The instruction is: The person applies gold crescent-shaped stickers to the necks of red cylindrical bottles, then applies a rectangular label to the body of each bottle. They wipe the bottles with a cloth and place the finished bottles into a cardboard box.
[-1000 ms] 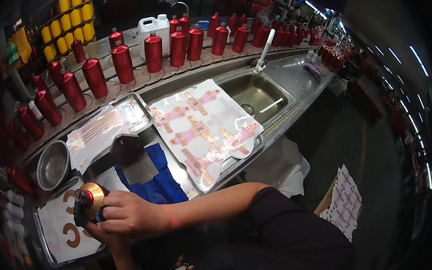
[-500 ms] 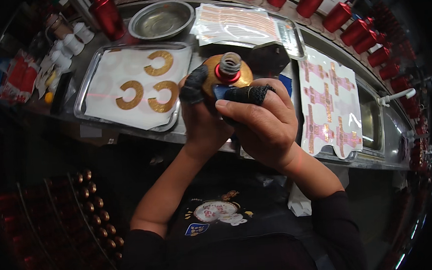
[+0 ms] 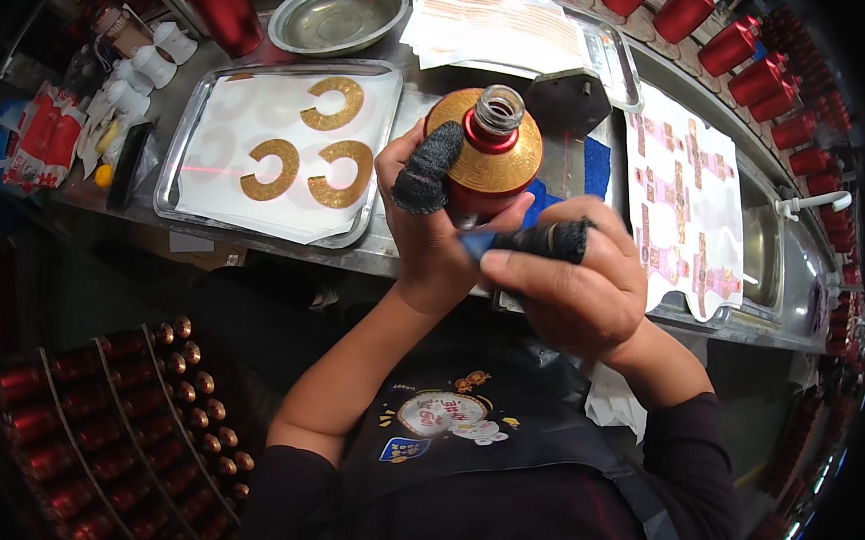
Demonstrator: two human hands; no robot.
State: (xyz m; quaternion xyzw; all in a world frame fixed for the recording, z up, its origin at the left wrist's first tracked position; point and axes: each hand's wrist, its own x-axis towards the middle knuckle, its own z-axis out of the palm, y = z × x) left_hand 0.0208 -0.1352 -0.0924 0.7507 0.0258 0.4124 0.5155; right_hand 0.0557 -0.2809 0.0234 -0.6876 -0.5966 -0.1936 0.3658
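My left hand (image 3: 428, 240) grips a red bottle (image 3: 491, 171) with a gold ring-shaped sheet round its shoulder and a clear threaded glass neck. A black finger sleeve covers its thumb, which presses on the gold shoulder. My right hand (image 3: 589, 284) is just below and to the right of the bottle, apart from the gold. Between its thumb and a black-sleeved finger it pinches a small blue flat piece (image 3: 476, 246), perhaps a scraper. Gold C-shaped decals (image 3: 271, 171) lie on white paper in a metal tray (image 3: 169, 158) to the left.
A metal bowl (image 3: 339, 16) stands behind the tray. Striped decal sheets (image 3: 496, 30) lie at the back, beside a dark angular block (image 3: 569, 103). Pink and gold decal sheets (image 3: 684, 202) are by the sink (image 3: 765, 257) on the right. Racked red bottles (image 3: 93, 434) fill the lower left.
My right hand has moved down and right, drawing the blue piece off the bottle's gold shoulder. My left hand has shifted slightly right, and the bottle now shows more of its shoulder.
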